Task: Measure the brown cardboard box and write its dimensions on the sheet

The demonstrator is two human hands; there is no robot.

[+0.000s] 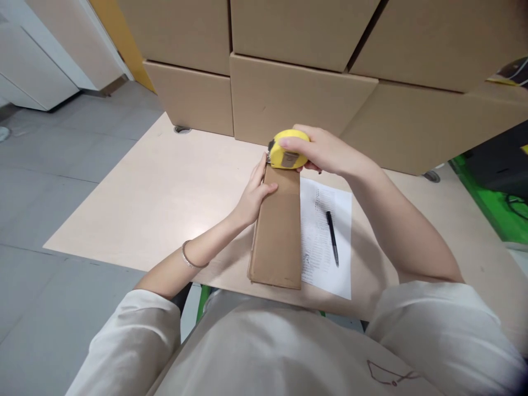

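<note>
A narrow brown cardboard box (278, 231) stands on edge on the light wooden table (157, 203), running from the table's near edge away from me. My left hand (256, 192) presses against the box's left side near its far end, thumb on top, fingers curled round the edge. My right hand (325, 151) grips a yellow tape measure (287, 149) that rests on the far top end of the box. No pulled-out tape shows.
A printed sheet of paper (328, 242) lies right of the box with a black pen (332, 237) on it. Large cardboard boxes (297, 93) are stacked along the table's far side. Grey floor lies to the left, a green object (490, 198) at right.
</note>
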